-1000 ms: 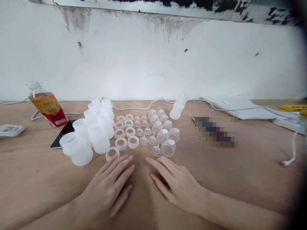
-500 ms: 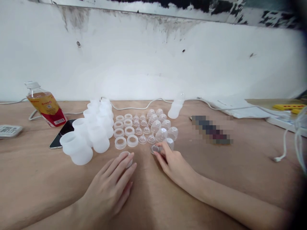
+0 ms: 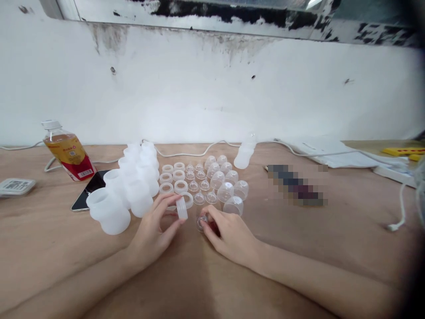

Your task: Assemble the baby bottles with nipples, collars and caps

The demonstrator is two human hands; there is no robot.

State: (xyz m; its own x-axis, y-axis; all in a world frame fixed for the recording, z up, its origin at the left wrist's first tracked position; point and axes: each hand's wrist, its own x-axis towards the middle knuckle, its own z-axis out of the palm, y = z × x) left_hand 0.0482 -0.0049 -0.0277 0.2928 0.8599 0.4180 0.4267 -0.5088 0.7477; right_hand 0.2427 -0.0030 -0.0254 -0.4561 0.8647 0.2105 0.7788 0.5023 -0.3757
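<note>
My left hand (image 3: 155,228) pinches a translucent bottle screw ring (image 3: 181,208) on edge between thumb and fingers, its ridged side showing. To the right, my right hand (image 3: 229,230) has its thumb and fingers closed on a clear bottle nipple (image 3: 200,223), partly hidden by the fingertips. Beyond the hands lie rows of screw rings (image 3: 166,188), clear nipples (image 3: 199,198) and clear domed caps (image 3: 226,192). One cap (image 3: 233,205) stands just behind my right hand. Several white, open-topped bottle bodies (image 3: 109,212) stand in two rows at the left.
A capped white bottle (image 3: 245,153) stands near the wall. At the left are a drink bottle (image 3: 69,153), a phone (image 3: 88,192) and a small flat box (image 3: 16,187). A blurred-out object (image 3: 295,184) lies right, with a white cable (image 3: 400,208) and papers (image 3: 318,150) beyond.
My left hand has lifted the screw ring off the table and tipped it on edge. My right hand has moved left and nearer me with the nipple.
</note>
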